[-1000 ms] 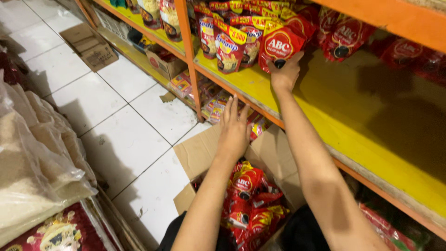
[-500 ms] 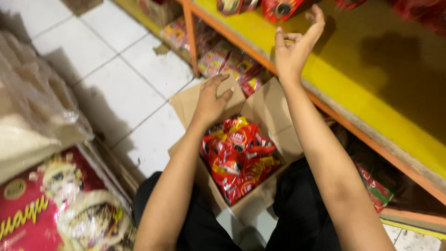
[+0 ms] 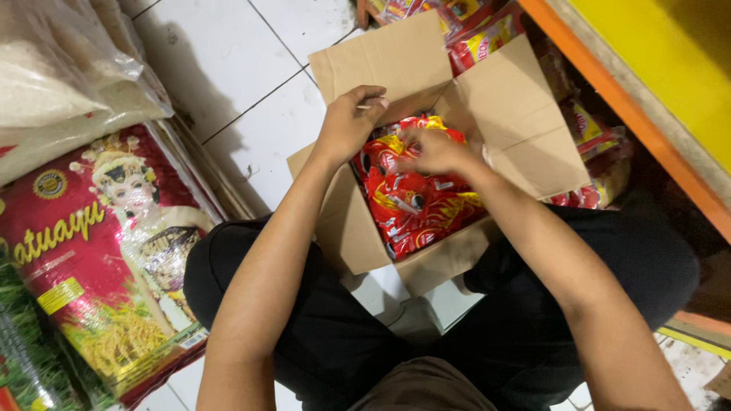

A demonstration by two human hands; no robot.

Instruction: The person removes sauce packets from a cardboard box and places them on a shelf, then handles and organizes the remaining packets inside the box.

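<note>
Both hands in open cardboard box (image 3: 358, 228) w/ glossy red packets (image 3: 415, 205). Left hand (image 3: 349, 125) curled at flap, holding nothing. Right hand (image 3: 434, 151) flat on packets; grip can't tell.

Big red rice sack (image 3: 91, 251), clear sack (image 3: 61, 76), yellow shelf (image 3: 655, 61), white tile floor (image 3: 228, 68)

I crouch on a white tiled floor (image 3: 251, 68) with dark grout lines, an orange-edged shelf (image 3: 632, 114) with a yellow top to my right, big printed sacks (image 3: 99, 251) stacked to my left.
</note>
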